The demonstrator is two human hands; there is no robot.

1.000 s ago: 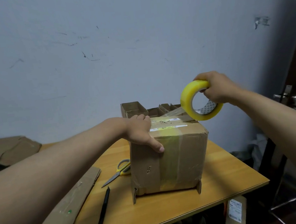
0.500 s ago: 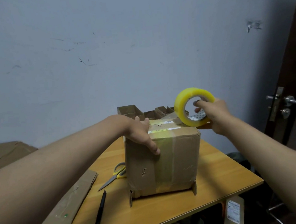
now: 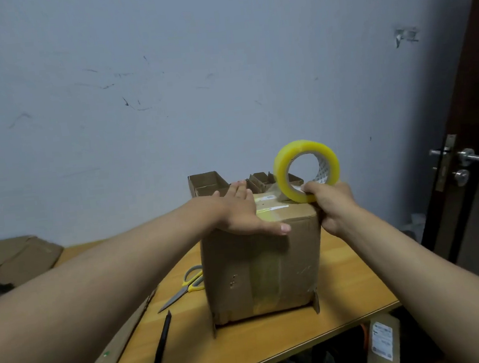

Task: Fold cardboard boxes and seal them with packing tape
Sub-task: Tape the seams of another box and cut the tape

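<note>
1. The cardboard box (image 3: 262, 267) stands on the wooden counter (image 3: 347, 294), a strip of tape running down its near face.
2. The left hand (image 3: 240, 211) lies flat on the box's top, fingers straight and pointing toward the wall, thumb stretched along the top front edge; it grasps nothing.
3. The yellow tape roll (image 3: 306, 171) stands upright on edge at the top right corner of the box.
4. The right hand (image 3: 331, 204) grips the roll's lower rim, fingers curled around it, just beside the box's right edge.
5. Both forearms reach forward from the lower corners.
6. Scissors (image 3: 188, 284) and a black pen (image 3: 161, 346) lie on the counter left of the box.
</note>
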